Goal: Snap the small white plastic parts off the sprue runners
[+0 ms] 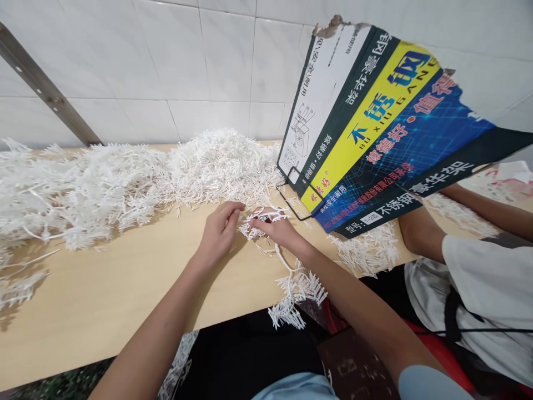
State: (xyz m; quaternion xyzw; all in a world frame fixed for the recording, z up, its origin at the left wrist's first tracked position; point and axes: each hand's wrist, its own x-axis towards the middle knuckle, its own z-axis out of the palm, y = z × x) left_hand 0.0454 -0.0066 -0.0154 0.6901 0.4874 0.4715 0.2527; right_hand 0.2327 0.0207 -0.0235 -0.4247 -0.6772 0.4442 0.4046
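Observation:
My right hand (277, 225) is closed round a white branched plastic sprig (297, 280), whose lower part hangs over the table's front edge. Just left of it, my left hand (220, 230) has its fingers curled together near the sprig's tips; whether anything is between them is too small to tell. Behind both hands lies a heap of small white pieces (220, 164) against the wall. A larger pile of white branched sprigs (75, 189) spreads over the table's left side.
A printed cardboard sheet (358, 133) stands at the right, its base in a black wire stand (297, 208). Beyond it another person's arm (420, 230) rests by more white pieces (370, 250). The wooden table (125, 294) ends close to my body.

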